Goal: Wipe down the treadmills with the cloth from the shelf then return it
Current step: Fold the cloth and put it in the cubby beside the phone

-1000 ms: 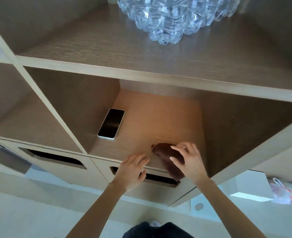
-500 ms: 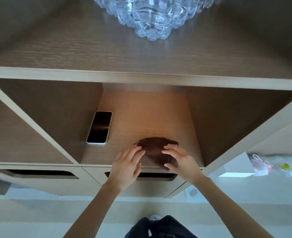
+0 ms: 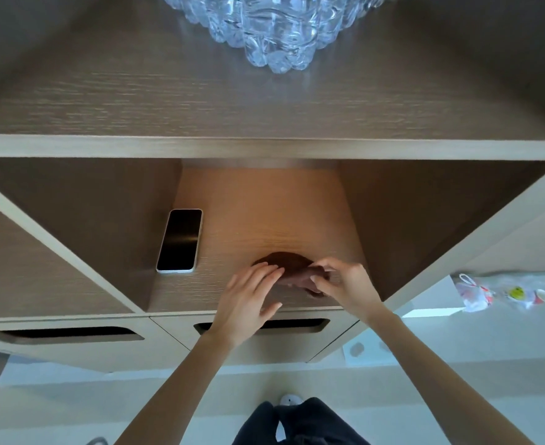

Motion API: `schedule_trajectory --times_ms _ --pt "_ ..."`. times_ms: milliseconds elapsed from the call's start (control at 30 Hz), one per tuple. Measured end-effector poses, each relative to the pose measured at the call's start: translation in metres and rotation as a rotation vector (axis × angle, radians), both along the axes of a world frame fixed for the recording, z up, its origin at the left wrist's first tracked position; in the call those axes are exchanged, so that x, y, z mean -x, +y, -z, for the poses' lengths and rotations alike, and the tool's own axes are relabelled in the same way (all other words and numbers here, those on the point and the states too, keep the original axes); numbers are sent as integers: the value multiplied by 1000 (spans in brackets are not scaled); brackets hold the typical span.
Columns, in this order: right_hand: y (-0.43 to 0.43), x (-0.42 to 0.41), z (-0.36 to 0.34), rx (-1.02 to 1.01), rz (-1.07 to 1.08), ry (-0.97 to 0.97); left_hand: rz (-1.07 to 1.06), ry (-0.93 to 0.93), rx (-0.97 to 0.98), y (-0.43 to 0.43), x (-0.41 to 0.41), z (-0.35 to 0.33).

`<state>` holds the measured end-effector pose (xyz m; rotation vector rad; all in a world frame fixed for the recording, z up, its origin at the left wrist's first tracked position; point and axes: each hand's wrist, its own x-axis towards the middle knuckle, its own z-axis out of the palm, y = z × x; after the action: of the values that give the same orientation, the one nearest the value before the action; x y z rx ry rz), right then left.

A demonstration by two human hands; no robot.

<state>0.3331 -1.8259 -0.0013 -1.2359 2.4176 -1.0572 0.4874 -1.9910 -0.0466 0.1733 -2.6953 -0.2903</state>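
A: Head view, the only one. Where is the cloth (image 3: 285,263)?

B: On the floor of the open shelf (image 3: 264,213) cubby, near its front edge, to the right of the phone (image 3: 180,240) and well apart from it. It is dark brown and bunched into a low mound.

A: And the hands?

B: Both are at the cloth. The right hand (image 3: 348,284) has its thumb and fingers (image 3: 321,277) pinched on the cloth's right edge, lifting a fold of it slightly off the shelf. The left hand (image 3: 248,300) lies flat with fingers spread, not closed on anything; its fingertips rest on or just at the cloth's left side.

A: Why that split?

B: My guess: one hand pins the mound so it does not slide, while the other works a fold. Whether that is gathering it to pick up or tidying it after putting it back, I cannot tell from this view; no treadmill is in sight either way.

A: Why so near the front, rather than deeper in from the phone?

B: Probably reach. The phone lies flat against the cubby's left wall, farther back, so the front right stays free for the cloth.

A: Anything else around?

B: Clear water bottles (image 3: 274,30) stand on the board above the phone's cubby, and drawers (image 3: 175,345) with slot handles run below it. Neither is in the hands' way.

A: Risk?

B: Little. Soft cloth will not knock the phone unless it is dragged left.
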Motion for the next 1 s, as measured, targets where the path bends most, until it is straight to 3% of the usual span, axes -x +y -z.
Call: schedule_trajectory --times_ms 167,367,433,533,667,867,1000 --pt "-5 15 -20 52 -83 -279 -125 94 -96 1 16 -14" --pt "-9 43 -10 37 126 -484 -172 -106 -579 -17 35 -34" --pt "-18 50 -6 24 236 -483 -161 -113 -640 -22 46 -40" --pt "-27 53 0 -133 287 -236 -242 -112 -481 -24 64 -44" --pt "-25 44 7 -171 62 81 -160 -151 -205 -9 65 -30" --pt "-14 40 26 -477 -192 126 6 -327 -151 -12 32 10" --pt "-6 41 24 -470 -190 100 45 -400 -165 -28 23 9"
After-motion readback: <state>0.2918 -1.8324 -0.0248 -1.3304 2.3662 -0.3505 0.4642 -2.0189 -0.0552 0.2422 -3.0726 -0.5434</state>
